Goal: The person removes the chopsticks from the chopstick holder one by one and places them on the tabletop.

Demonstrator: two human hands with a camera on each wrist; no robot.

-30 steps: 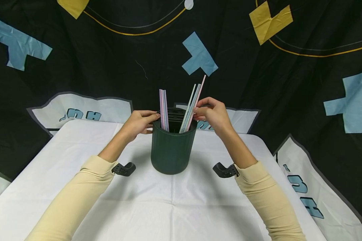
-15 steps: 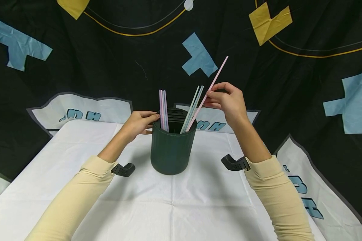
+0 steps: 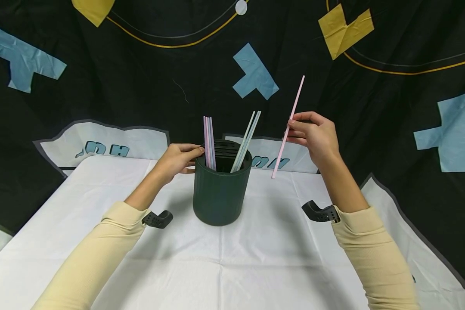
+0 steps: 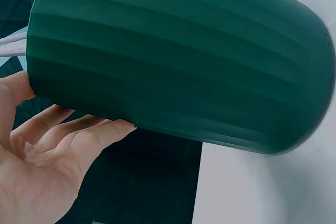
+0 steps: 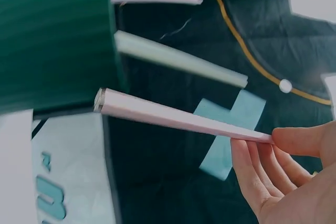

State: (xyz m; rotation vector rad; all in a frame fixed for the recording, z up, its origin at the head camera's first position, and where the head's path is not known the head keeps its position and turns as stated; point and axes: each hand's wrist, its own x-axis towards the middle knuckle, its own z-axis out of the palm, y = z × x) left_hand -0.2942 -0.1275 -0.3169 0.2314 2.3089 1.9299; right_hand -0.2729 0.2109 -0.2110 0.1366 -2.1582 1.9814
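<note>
Left hand (image 3: 178, 159): holds the green holder (image 3: 218, 196), thumb at its edge, fingers bent;
Right hand (image 3: 314, 131): thumb and fingertips nip the pink stick (image 3: 280, 155);
Pink stick: tilted, aloft, right of the holder; I'd pinch lightly, clear of the pale sticks (image 3: 251, 135)

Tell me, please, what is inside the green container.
The green container holds pink and bluish sticks at left, pale green and bluish sticks at right, and a black slatted piece. The front wall hides their lower ends.
</note>
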